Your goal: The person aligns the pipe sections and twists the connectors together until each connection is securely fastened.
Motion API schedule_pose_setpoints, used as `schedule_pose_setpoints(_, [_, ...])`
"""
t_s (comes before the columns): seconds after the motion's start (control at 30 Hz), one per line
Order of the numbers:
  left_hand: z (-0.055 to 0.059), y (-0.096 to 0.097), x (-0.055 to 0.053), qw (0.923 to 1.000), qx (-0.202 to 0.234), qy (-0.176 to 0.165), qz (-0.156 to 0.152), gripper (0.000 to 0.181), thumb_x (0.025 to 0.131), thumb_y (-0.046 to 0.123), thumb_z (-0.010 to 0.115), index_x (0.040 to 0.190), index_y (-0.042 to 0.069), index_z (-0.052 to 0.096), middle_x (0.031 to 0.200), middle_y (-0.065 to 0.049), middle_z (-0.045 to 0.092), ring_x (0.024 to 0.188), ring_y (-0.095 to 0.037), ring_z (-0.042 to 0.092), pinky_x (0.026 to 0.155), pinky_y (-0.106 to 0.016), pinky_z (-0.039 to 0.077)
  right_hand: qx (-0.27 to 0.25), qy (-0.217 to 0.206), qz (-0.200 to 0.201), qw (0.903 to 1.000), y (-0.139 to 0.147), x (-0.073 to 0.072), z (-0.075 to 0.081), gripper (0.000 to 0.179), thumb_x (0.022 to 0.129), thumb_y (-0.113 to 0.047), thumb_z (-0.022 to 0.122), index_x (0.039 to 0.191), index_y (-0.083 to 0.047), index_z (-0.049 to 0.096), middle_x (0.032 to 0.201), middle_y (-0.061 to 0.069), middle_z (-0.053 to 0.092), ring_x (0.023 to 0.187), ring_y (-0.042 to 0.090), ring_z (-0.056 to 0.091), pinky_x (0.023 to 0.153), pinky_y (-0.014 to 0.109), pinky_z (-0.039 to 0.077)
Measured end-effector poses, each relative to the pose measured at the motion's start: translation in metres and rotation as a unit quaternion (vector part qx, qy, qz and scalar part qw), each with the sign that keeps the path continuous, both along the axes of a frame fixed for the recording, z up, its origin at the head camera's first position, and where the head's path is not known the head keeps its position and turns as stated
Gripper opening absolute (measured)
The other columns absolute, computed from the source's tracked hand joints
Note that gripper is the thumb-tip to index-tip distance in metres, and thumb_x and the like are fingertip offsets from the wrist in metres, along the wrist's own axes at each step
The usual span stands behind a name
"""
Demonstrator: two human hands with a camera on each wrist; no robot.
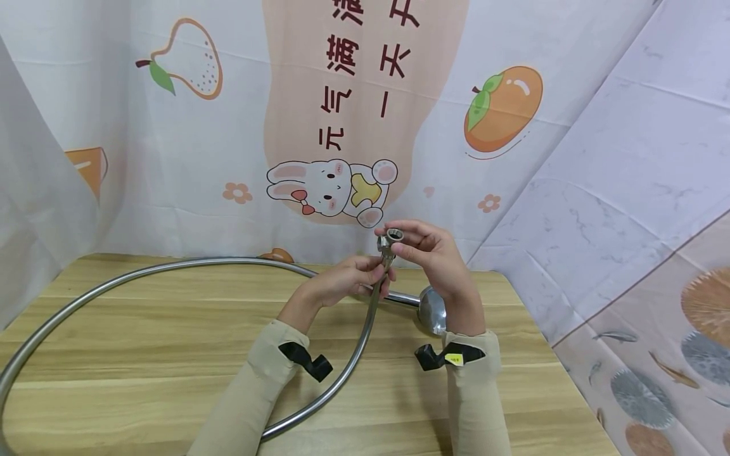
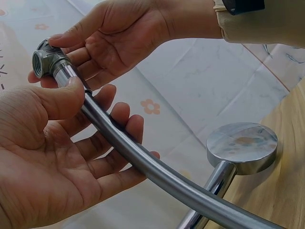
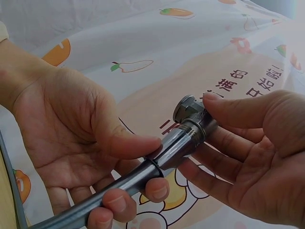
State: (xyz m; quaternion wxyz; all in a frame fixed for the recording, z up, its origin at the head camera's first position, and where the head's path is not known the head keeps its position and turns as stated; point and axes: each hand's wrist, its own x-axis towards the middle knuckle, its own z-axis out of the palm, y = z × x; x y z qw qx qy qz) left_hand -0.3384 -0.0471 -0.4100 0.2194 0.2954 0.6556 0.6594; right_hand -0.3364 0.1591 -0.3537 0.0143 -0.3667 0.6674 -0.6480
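Note:
A metal threaded elbow-shaped fitting (image 1: 385,243) sits at the end of a flexible metal shower hose (image 2: 157,167). My left hand (image 1: 341,280) pinches the smooth hose end just below the fitting, thumb on top and fingers curled beneath. With thumb and fingers, my right hand (image 1: 436,256) grips the fitting itself. In the right wrist view, a strip of thread shows between the fitting (image 3: 195,117) and the hose's end sleeve (image 3: 174,145). Behind the hands lies a chrome round-headed shower head (image 1: 432,310), its handle partly hidden by the left hand and hose.
The hose loops widely across the wooden table (image 1: 171,354) to the left and back. A printed white curtain (image 1: 199,158) hangs behind the table, and more cloth (image 1: 599,190) stands along its right side. Black straps (image 1: 453,356) circle both sleeves.

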Motion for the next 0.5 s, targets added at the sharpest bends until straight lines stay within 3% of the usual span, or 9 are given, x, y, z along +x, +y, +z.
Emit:
schedule_pose_setpoints(0.23, [-0.001,-0.0003,-0.0007,1.0,-0.001,0.002,0.001,0.033,0.111,0.023,0.04,0.123,-0.003,0.058,0.099,-0.005,0.06,0.098,-0.02,0.064,0.092,-0.039,0.054,0.0,-0.002,-0.002,1.0,-0.0005,0.0002,0.0005,0.033,0.096,0.005,0.064,0.129,0.005,0.063,0.116,0.0,0.076,0.107,0.016,0.071,0.102,0.035,0.051])
schedule_pose_setpoints(0.5, [-0.0021,0.0003,-0.0022,1.0,0.0,0.001,-0.001,0.033,0.111,0.023,0.04,0.122,-0.002,0.058,0.097,-0.004,0.06,0.097,-0.02,0.064,0.091,-0.039,0.054,-0.001,-0.003,-0.002,1.0,-0.0005,0.0013,0.0018,0.036,0.096,0.004,0.064,0.131,0.008,0.06,0.117,0.0,0.076,0.107,0.016,0.071,0.103,0.036,0.05])
